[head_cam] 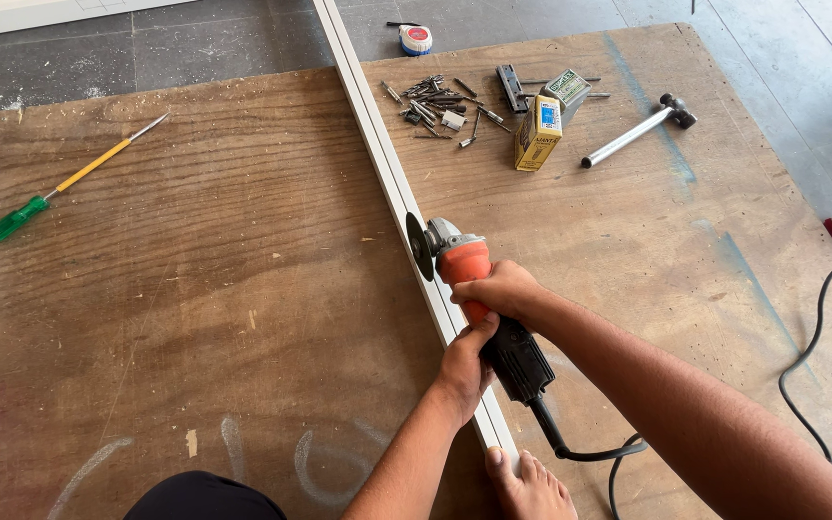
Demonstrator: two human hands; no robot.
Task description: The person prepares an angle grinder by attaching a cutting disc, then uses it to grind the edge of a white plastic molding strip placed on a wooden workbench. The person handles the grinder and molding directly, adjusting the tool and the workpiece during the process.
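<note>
Angle grinder held in both hands, its disc set against a long white rail on a plywood board.

Far left of the rail (377,144) lies a green-handled screwdriver (69,181), well apart from the work. Just left of the rail's near end, the left hand (464,366) is closed around the dark rear body of the grinder (479,299). The right hand (501,291) clamps over the orange housing just right of the rail, with the disc (420,247) touching the rail's edge. This looks like the cutting step; going on calls for a firm two-handed hold and a steady rail, which a bare foot (530,486) pins at the near end. Right of the rail lie loose screws (435,101), a yellow box (538,133), a hammer (637,130).
</note>
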